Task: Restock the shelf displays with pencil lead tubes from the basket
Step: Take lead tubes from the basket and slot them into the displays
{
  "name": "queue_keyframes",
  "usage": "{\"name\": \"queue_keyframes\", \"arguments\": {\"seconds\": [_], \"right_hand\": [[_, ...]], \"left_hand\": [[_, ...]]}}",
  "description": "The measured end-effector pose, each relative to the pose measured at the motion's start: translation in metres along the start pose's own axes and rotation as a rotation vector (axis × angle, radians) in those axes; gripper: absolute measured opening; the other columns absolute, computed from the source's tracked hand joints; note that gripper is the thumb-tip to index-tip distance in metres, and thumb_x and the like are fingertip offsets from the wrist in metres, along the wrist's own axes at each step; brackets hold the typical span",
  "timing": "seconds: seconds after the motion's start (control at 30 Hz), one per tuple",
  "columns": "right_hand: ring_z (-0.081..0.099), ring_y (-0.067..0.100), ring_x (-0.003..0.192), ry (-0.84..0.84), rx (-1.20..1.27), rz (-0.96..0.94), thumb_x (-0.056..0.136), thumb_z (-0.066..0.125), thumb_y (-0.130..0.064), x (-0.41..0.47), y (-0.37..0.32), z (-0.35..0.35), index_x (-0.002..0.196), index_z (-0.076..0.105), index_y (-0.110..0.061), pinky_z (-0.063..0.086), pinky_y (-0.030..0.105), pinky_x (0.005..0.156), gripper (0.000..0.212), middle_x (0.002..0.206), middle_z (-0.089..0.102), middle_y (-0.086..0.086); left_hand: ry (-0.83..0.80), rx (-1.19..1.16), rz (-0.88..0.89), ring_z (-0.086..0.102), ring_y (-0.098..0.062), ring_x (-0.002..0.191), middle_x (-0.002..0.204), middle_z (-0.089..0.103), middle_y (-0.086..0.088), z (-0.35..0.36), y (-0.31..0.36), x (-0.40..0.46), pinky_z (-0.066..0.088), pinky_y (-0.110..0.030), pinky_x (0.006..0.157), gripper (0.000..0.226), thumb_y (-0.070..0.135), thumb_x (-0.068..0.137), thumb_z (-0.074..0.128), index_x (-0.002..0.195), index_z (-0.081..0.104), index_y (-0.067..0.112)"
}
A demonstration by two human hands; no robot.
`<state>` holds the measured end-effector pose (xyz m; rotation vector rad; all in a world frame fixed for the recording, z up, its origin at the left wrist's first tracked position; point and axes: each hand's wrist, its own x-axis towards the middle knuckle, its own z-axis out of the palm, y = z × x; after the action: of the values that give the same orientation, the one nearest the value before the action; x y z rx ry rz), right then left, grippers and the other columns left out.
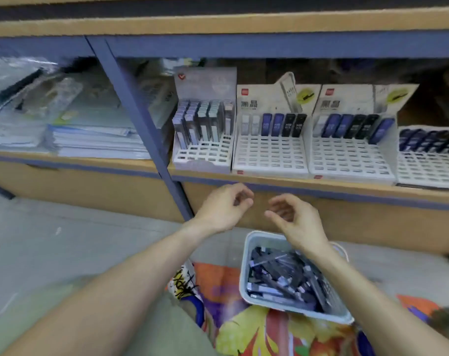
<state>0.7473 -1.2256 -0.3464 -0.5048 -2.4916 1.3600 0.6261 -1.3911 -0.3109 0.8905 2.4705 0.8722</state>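
Both hands hang in the air in front of the shelf edge, between the displays above and the basket (pixel 246 273) below, and neither has anything in it. The left hand (pixel 224 208) has its fingers loosely curled with the thumb near the fingertips, pinching nothing that shows; the right hand (pixel 295 218) is cupped and relaxed, palm turned toward the left. The pencil lead tubes (pixel 282 276) to be put out lie loose in the pale plastic basket, which sits on a bright patterned cloth (pixel 244 327) just below and slightly right of the hands. The right forearm passes straight over the basket's far corner, so the right hand looks the nearer one for a reach down; the left would have to cross inward. The tubes lie jumbled, most with their long axes running roughly left to right or on a slant, so a picked tube will probably need turning upright before it goes into a slot. The displays stand on the shelf (pixel 321 186) above and beyond the hands: a grey rack (pixel 205 155) on the left, partly filled, then a white rack (pixel 269 155) and a second white rack (pixel 351 160) with only their back rows holding tubes and many front slots open, and a further rack (pixel 431 165) at the right edge. Stacked plastic folders (pixel 89 140) lie in the bay to the left. By my reading, restocking has barely started.
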Motion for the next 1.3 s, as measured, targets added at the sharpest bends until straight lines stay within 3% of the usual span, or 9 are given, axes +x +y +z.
{"name": "queue_keyframes", "arguments": {"seconds": [0.2, 0.4, 0.57, 0.7, 0.8, 0.97, 1.07, 1.2, 1.3], "right_hand": [[0.068, 0.017, 0.093, -0.324, -0.196, 0.462, 0.085, 0.080, -0.025, -0.054, 0.115, -0.012, 0.115, 0.069, -0.018, 0.052, 0.028, 0.082, 0.033, 0.107, 0.074, 0.002], [0.066, 0.022, 0.108, -0.465, -0.249, 0.600, 0.084, 0.080, -0.025, -0.078, 0.157, 0.001, 0.121, 0.065, -0.015, 0.049, 0.030, 0.091, 0.042, 0.116, 0.072, 0.002], [0.064, 0.024, 0.113, -0.472, -0.252, 0.580, 0.082, 0.081, -0.030, -0.074, 0.174, 0.021, 0.133, 0.056, -0.014, 0.048, 0.029, 0.091, 0.059, 0.119, 0.070, 0.003], [0.063, 0.025, 0.115, -0.498, -0.258, 0.614, 0.079, 0.079, -0.049, -0.071, 0.185, 0.035, 0.139, 0.055, -0.020, 0.047, 0.029, 0.094, 0.071, 0.126, 0.067, 0.005], [0.065, 0.022, 0.100, -0.484, -0.284, 0.634, 0.074, 0.077, -0.053, -0.071, 0.200, 0.043, 0.121, 0.067, -0.025, 0.050, 0.029, 0.087, 0.055, 0.116, 0.067, 0.006], [0.069, 0.018, 0.090, -0.387, -0.204, 0.659, 0.076, 0.082, -0.019, -0.068, 0.202, 0.042, 0.103, 0.071, -0.021, 0.055, 0.031, 0.085, 0.029, 0.098, 0.074, -0.001], [0.069, 0.016, 0.088, -0.371, -0.152, 0.726, 0.072, 0.079, -0.009, -0.067, 0.202, 0.043, 0.093, 0.065, -0.027, 0.056, 0.032, 0.085, 0.031, 0.090, 0.072, -0.006], [0.065, 0.018, 0.087, -0.344, -0.101, 0.788, 0.073, 0.081, -0.011, -0.066, 0.200, 0.044, 0.107, 0.058, -0.024, 0.052, 0.029, 0.076, 0.043, 0.092, 0.066, -0.004], [0.068, 0.020, 0.085, -0.286, -0.067, 0.830, 0.076, 0.079, -0.013, -0.066, 0.201, 0.044, 0.110, 0.049, -0.023, 0.057, 0.036, 0.077, 0.047, 0.091, 0.068, -0.004]], "left_hand": [[-0.445, 0.226, -0.038, 0.053, -0.031, 0.128, 0.137, 0.059, -0.016, 0.115, -0.015, -0.014, 0.041, -0.033, 0.100, 0.049, 0.028, 0.099, 0.064, 0.144, 0.051, 0.014], [-0.512, 0.286, -0.171, 0.046, -0.036, 0.135, 0.146, 0.045, -0.017, 0.198, -0.049, -0.018, 0.042, -0.041, 0.109, 0.081, 0.027, 0.088, 0.075, 0.155, 0.031, 0.013], [-0.494, 0.334, -0.164, 0.019, -0.035, 0.151, 0.164, 0.013, -0.016, 0.231, -0.069, -0.013, 0.032, -0.042, 0.121, 0.111, 0.031, 0.081, 0.083, 0.161, 0.008, 0.017], [-0.504, 0.372, -0.131, 0.014, -0.033, 0.153, 0.165, 0.010, -0.013, 0.247, -0.075, -0.003, 0.025, -0.039, 0.124, 0.128, 0.043, 0.077, 0.085, 0.162, -0.004, 0.009], [-0.495, 0.406, -0.081, 0.021, -0.033, 0.147, 0.158, 0.022, -0.011, 0.251, -0.075, 0.004, 0.026, -0.038, 0.122, 0.121, 0.049, 0.074, 0.083, 0.161, 0.009, 0.010], [-0.546, 0.442, 0.081, 0.033, -0.028, 0.125, 0.132, 0.034, -0.005, 0.257, -0.077, 0.013, 0.045, -0.043, 0.102, 0.073, 0.043, 0.074, 0.074, 0.136, 0.046, 0.019], [-0.559, 0.540, 0.237, 0.035, -0.027, 0.128, 0.139, 0.038, -0.004, 0.254, -0.082, 0.018, 0.045, -0.042, 0.102, 0.069, 0.043, 0.079, 0.071, 0.139, 0.046, 0.020], [-0.564, 0.665, 0.430, 0.040, -0.026, 0.124, 0.135, 0.049, -0.006, 0.250, -0.083, 0.024, 0.040, -0.040, 0.102, 0.062, 0.040, 0.083, 0.068, 0.135, 0.047, 0.014], [-0.572, 0.671, 0.449, 0.042, -0.027, 0.123, 0.133, 0.050, -0.010, 0.250, -0.080, 0.026, 0.039, -0.040, 0.102, 0.052, 0.033, 0.089, 0.062, 0.133, 0.048, 0.009]]}}
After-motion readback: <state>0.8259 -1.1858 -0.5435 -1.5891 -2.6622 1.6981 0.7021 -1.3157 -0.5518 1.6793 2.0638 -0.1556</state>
